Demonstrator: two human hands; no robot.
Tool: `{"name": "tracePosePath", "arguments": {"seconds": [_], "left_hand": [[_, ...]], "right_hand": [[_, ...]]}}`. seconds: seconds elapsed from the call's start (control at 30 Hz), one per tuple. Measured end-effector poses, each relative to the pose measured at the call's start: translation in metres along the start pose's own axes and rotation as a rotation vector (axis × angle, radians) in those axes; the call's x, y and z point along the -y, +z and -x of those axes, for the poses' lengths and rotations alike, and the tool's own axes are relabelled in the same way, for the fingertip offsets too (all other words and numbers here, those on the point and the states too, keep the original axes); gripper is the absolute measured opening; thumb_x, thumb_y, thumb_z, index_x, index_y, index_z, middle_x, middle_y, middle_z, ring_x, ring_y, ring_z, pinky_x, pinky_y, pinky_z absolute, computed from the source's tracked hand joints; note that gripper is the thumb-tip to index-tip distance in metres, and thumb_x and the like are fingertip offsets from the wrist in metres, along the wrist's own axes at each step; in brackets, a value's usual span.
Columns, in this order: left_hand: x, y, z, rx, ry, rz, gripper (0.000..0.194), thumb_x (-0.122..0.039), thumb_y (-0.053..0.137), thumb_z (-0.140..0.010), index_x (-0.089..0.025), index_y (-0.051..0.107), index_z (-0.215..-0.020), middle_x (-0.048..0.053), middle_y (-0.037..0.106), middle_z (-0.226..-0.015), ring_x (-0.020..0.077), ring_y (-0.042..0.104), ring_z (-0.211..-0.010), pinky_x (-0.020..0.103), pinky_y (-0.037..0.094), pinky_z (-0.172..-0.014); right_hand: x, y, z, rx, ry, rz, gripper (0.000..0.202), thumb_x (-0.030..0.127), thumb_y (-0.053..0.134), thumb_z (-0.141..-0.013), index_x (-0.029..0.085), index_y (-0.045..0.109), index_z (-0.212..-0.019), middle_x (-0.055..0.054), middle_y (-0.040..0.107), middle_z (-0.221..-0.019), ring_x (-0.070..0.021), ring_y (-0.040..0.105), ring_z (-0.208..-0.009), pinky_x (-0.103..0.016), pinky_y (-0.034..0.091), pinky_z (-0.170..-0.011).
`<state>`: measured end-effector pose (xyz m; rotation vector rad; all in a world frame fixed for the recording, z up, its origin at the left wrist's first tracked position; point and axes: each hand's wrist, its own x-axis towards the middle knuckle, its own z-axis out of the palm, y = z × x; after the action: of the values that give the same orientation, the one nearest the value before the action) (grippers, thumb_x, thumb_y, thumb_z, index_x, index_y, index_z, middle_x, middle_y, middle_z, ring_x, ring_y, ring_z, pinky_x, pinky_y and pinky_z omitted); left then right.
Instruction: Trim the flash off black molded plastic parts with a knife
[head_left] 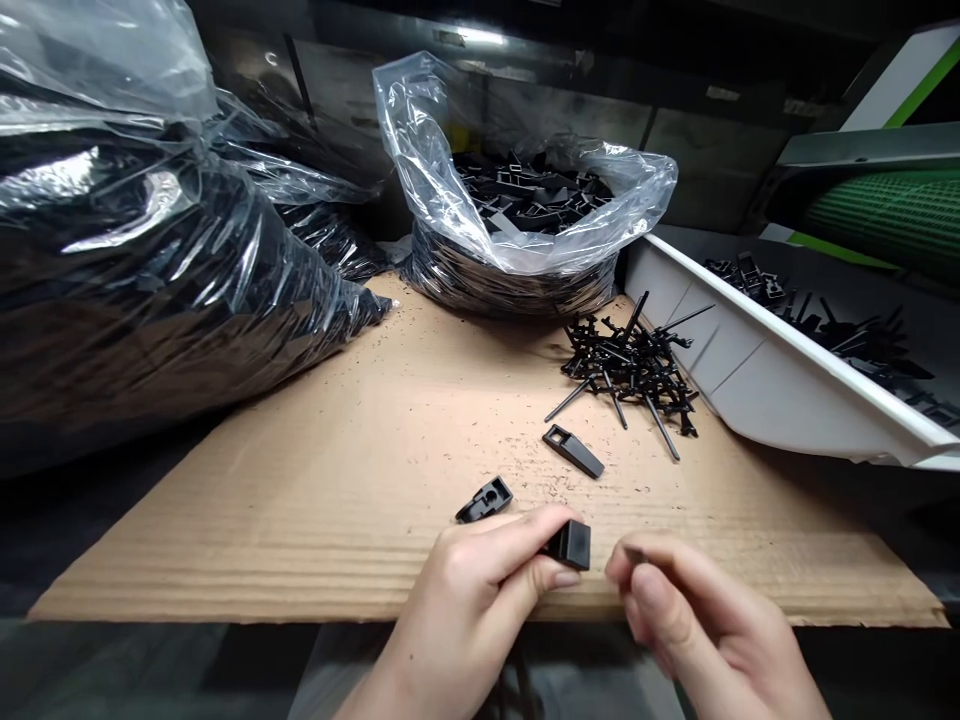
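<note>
Between the thumb and fingers of my left hand (480, 590) is a black plastic part (576, 545), its square end pointing right. My right hand (697, 620) is a short way to the right, thumb and forefinger pinched on a small dark piece (636, 554) that is mostly hidden. Just beyond my left hand lies a black plastic part with a round hole (486, 498). Farther off, a wedge-shaped black part with a square opening (573, 451) rests on the cardboard. The two hands are apart.
Brown cardboard (315, 470) covers the work surface, sprinkled with dark crumbs. A heap of black sprues (634, 360) lies at right, beside a white tray (757, 360) of black parts. An opened clear bag (517, 255) of parts stands behind. A large filled bag (172, 270) bulges at left.
</note>
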<state>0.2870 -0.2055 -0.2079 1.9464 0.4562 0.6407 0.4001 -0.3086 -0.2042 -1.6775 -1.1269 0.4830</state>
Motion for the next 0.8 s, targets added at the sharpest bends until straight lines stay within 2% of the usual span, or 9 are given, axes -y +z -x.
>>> {"name": "tracePosePath", "arguments": {"seconds": [0.07,0.17,0.3,0.4,0.43,0.5,0.6,0.7,0.8], "left_hand": [[-0.004,-0.003,-0.001,0.055,-0.009,0.052,0.019,-0.013,0.053,-0.080,-0.022,0.067,-0.090,0.001,0.066,-0.087,0.0162,0.061,-0.083,0.020,0.047,-0.074],[-0.007,-0.007,0.000,0.091,-0.042,0.069,0.013,-0.020,0.058,-0.078,-0.023,0.069,-0.084,0.002,0.061,-0.081,0.0161,0.058,-0.078,0.022,0.047,-0.071],[-0.005,-0.008,0.005,0.107,-0.150,0.255,0.024,-0.034,0.053,-0.081,-0.024,0.062,-0.101,0.002,0.063,-0.080,0.0171,0.060,-0.072,0.023,0.049,-0.065],[-0.003,-0.003,0.006,0.058,-0.194,0.408,0.028,-0.043,0.050,-0.080,-0.018,0.060,-0.089,0.004,0.063,-0.079,0.0187,0.061,-0.075,0.025,0.050,-0.067],[-0.003,-0.001,0.006,0.013,-0.221,0.439,0.024,-0.040,0.050,-0.081,-0.018,0.058,-0.085,0.003,0.063,-0.076,0.0171,0.061,-0.072,0.024,0.050,-0.065],[-0.003,0.003,0.005,-0.113,-0.293,0.485,0.014,-0.028,0.052,-0.082,-0.020,0.054,-0.094,0.000,0.062,-0.073,0.0136,0.061,-0.067,0.020,0.049,-0.062],[-0.003,0.005,0.004,-0.187,-0.328,0.441,0.036,-0.014,0.060,-0.074,-0.023,0.053,-0.108,-0.001,0.066,-0.085,0.0133,0.062,-0.078,0.019,0.048,-0.070],[-0.004,0.002,0.002,-0.176,-0.225,0.271,0.018,-0.012,0.060,-0.074,-0.023,0.068,-0.086,-0.002,0.069,-0.086,0.0130,0.061,-0.082,0.016,0.046,-0.075],[-0.006,0.000,0.000,-0.176,-0.142,0.205,0.018,-0.010,0.060,-0.075,-0.023,0.069,-0.081,-0.004,0.069,-0.082,0.0120,0.062,-0.078,0.014,0.046,-0.072]], "right_hand": [[0.001,-0.001,-0.006,-0.062,0.049,-0.011,0.017,0.037,0.050,-0.079,0.022,0.055,-0.073,0.004,0.055,-0.060,-0.0091,0.055,-0.056,-0.015,0.043,-0.051],[0.000,-0.004,-0.012,-0.089,0.047,0.076,0.019,0.036,0.049,-0.080,0.020,0.050,-0.070,0.004,0.053,-0.059,-0.0087,0.054,-0.053,-0.015,0.044,-0.048],[-0.007,-0.011,-0.007,-0.115,-0.167,0.233,0.015,0.027,0.046,-0.083,0.023,0.057,-0.093,-0.001,0.062,-0.074,-0.0116,0.062,-0.063,-0.016,0.049,-0.050],[-0.014,-0.011,0.000,-0.168,-0.342,0.302,0.021,0.017,0.049,-0.081,0.024,0.060,-0.097,-0.001,0.067,-0.080,-0.0143,0.064,-0.070,-0.019,0.050,-0.058],[-0.017,-0.010,0.003,-0.206,-0.380,0.314,0.022,0.015,0.052,-0.079,0.024,0.060,-0.098,-0.001,0.068,-0.083,-0.0158,0.065,-0.073,-0.022,0.050,-0.063],[-0.021,-0.006,0.006,-0.272,-0.425,0.327,0.027,0.013,0.056,-0.076,0.023,0.061,-0.101,-0.002,0.069,-0.088,-0.0182,0.065,-0.076,-0.026,0.050,-0.068],[-0.024,0.000,0.007,-0.292,-0.486,0.358,0.031,0.009,0.058,-0.074,0.022,0.060,-0.102,-0.003,0.069,-0.088,-0.0176,0.065,-0.073,-0.027,0.049,-0.068],[-0.022,0.003,0.004,-0.246,-0.520,0.360,0.031,0.006,0.056,-0.074,0.022,0.059,-0.101,-0.004,0.068,-0.083,-0.0166,0.063,-0.071,-0.027,0.049,-0.064],[-0.020,0.003,0.001,-0.235,-0.525,0.350,0.029,0.005,0.055,-0.075,0.021,0.058,-0.099,-0.005,0.067,-0.080,-0.0159,0.062,-0.070,-0.027,0.049,-0.062]]}}
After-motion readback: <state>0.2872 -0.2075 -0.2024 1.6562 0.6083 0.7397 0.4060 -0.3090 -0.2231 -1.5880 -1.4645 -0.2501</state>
